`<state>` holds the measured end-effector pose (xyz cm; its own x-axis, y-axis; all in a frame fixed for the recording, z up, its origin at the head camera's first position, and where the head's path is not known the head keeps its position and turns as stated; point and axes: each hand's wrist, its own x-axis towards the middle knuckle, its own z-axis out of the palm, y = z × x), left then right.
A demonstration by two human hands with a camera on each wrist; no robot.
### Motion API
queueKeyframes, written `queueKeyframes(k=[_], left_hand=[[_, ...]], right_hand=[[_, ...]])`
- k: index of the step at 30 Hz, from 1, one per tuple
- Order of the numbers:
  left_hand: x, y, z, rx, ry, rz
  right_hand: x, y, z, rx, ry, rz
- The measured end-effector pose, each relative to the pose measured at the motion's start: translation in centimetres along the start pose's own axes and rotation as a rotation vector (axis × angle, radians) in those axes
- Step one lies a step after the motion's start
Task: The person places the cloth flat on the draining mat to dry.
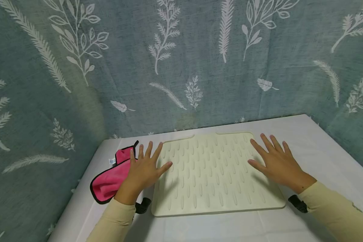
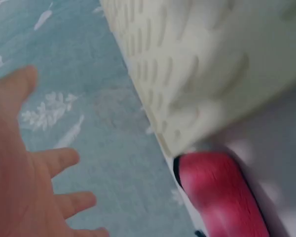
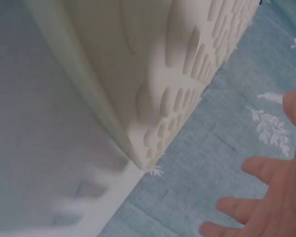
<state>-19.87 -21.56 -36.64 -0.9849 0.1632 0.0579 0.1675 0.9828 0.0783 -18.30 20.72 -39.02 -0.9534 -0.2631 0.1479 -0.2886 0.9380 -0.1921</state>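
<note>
while 2 hands [image 1: 143, 173] [image 1: 279, 164] hover apart, spread wide, cream mat [image 1: 211, 178] lying between and below them

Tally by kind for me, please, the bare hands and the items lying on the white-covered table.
Cream rectangular mat with an oval surface pattern: 1
Pink fabric bundle with black edging: 1 (one piece or two, I cannot tell)
Bare hands, left hand and right hand: 2
Total: 4
</note>
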Motion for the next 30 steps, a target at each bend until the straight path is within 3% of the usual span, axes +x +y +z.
queueKeyframes(k=[3,7,13,18,23,30], left_hand=[[-0.1,-0.7,-0.1,-0.012,-0.004,-0.013],[-0.3,-2.8,-0.1,-0.017,-0.008,-0.077],[-0.8,-6.6,0.6,-0.078,-0.111,-0.239],[-1.0,-9.0,1.4,-0.103,-0.161,-0.32],[-1.2,-10.0,1.8,-0.139,-0.218,-0.358],[-1.3,-10.2,1.4,-0.112,-0.261,-0.343]], right_hand=[[-0.5,-0.1,0.4,0.002,0.0,-0.029],[-1.4,-0.2,1.4,0.027,-0.024,-0.1],[-3.0,-0.1,2.6,0.098,-0.14,-0.174],[-3.3,-0.2,2.7,0.148,-0.175,-0.179],[-3.0,-0.3,2.7,0.155,-0.208,-0.19],[-2.9,-0.3,2.9,0.158,-0.245,-0.188]])
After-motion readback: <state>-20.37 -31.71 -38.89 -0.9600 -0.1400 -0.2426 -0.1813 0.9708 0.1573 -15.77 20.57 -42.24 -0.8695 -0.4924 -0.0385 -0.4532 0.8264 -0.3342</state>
